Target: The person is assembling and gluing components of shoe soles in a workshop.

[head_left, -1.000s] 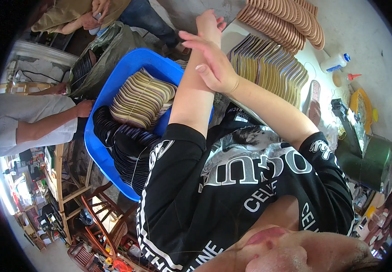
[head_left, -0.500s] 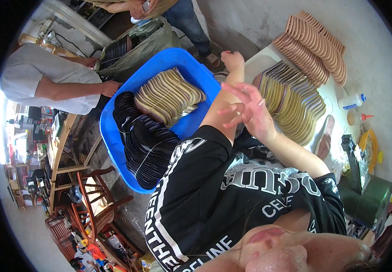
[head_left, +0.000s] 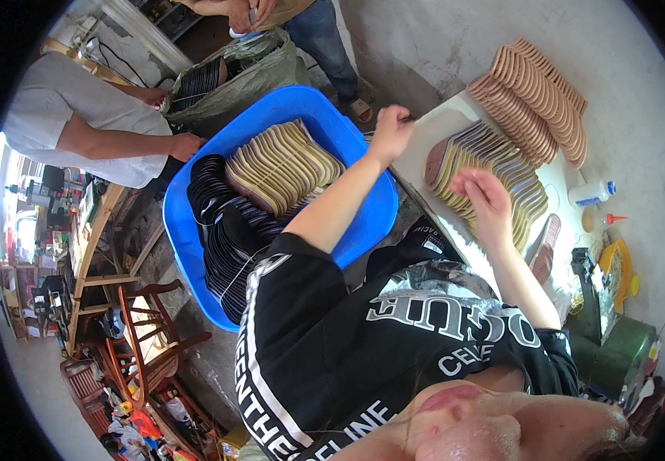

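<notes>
From my end, I see my left grip narrowed on a small dark piece near the surface edge. My right grip is half-curled; whether it holds anything, I can't tell. Nearby, yellowish soles line the surface; a blue tub stands left.

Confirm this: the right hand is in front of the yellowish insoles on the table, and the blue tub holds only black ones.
Wrong on "only": in the head view, the blue tub holds yellowish insoles beside black ones. The right hand is placed as stated.
</notes>
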Tool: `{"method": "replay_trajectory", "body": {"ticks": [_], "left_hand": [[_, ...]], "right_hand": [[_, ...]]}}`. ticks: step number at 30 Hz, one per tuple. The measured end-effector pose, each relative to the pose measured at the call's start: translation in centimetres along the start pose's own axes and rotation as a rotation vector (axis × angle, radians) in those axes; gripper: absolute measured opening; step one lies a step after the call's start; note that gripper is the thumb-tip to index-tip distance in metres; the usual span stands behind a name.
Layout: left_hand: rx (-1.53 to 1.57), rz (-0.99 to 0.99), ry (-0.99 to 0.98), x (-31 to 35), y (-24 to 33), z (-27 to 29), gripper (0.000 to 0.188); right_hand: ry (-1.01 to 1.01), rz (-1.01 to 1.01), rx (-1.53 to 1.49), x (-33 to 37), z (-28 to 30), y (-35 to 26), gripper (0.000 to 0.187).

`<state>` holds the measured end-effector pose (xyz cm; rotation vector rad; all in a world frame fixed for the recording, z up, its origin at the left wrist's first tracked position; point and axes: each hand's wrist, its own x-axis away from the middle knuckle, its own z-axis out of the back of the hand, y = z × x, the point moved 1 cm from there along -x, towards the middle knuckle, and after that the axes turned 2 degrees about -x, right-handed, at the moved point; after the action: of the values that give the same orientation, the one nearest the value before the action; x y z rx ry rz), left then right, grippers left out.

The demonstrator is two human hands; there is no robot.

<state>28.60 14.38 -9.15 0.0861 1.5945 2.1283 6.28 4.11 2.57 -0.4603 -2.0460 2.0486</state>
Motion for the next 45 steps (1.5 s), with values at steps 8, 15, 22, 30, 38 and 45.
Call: {"method": "replay_trajectory", "body": {"ticks": [8,15,22,30,38,45], "left_hand": [[-0.42,-0.047,-0.02,10.3,0.2,10.1,0.026],[0.112,-0.515,-0.351,12.8,14.4,1.6,0.041],[-0.096,-0.641,-0.162,13.6,17.2,-0.1,0.054],[0.099,-0.688,-0.126,15.9,17.7,-2.6,0.065],[-0.241,-0.69,-0.082,10.5,11.9,-0.3,0.057],[-0.902,0.15,-0.744,6.5,5.2,6.8,0.06]], "right_hand": [[0.211,-0.205,0.037,6.0,6.7,0.5,0.016],[-0.088,-0.366,0.28,3.2,-1.1,-2.9,0.009],[-0.235,0.179,0.433,3.8,-0.5,-1.2,0.044],[-0.086,-0.444,-0.662,-0.5,-2.5,-0.1,0.066],[-0.165,-0.497,-0.649,2.7,-3.0,0.7,0.059],[-0.111,-0.466,-0.046,6.4,4.2,-3.4,0.024]]}}
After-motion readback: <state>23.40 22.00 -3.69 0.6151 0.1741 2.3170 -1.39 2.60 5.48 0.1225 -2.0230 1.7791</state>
